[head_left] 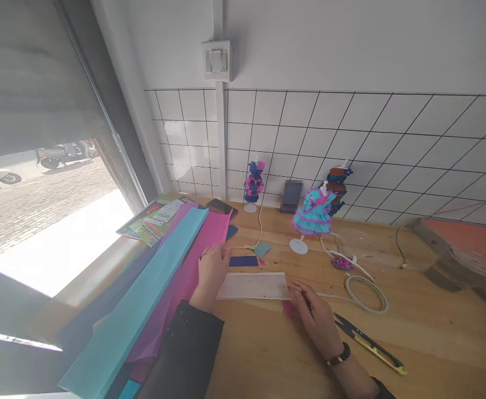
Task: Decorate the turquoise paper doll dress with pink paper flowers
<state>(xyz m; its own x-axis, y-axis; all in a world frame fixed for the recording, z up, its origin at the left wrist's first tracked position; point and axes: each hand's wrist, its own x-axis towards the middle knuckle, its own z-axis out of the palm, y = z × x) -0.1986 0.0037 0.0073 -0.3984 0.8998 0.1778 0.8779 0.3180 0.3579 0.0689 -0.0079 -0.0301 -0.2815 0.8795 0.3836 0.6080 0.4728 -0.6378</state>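
Wooden surface (259, 354): I see its rear edge against the tiled wall (301, 116); the widest room to move is across the front centre.
Coloured sheets (147, 293): light blue, pink and purple, layered lengthwise at left.
Printed booklets (163, 213): behind the sheets; I note green panels, lettering too small to read.
Turquoise dress (313, 213): pink-trimmed, on a white stand, rear right.
White strip (255, 286): flat between left hand (213, 269) and right hand (315, 316).
Left fingers: close together at the strip's left end, beside the pink sheet; I cannot tell whether they pinch anything.
Right fingers: thumb and forefinger near each other at the strip's right end; grip unconfirmed.
Cutter (369, 343): black and yellow, right of that hand; markings illegible.
Blue strip (244, 261): just beyond the white one, edges roughly parallel.
Pink scrap (288, 308): near the right fingers.
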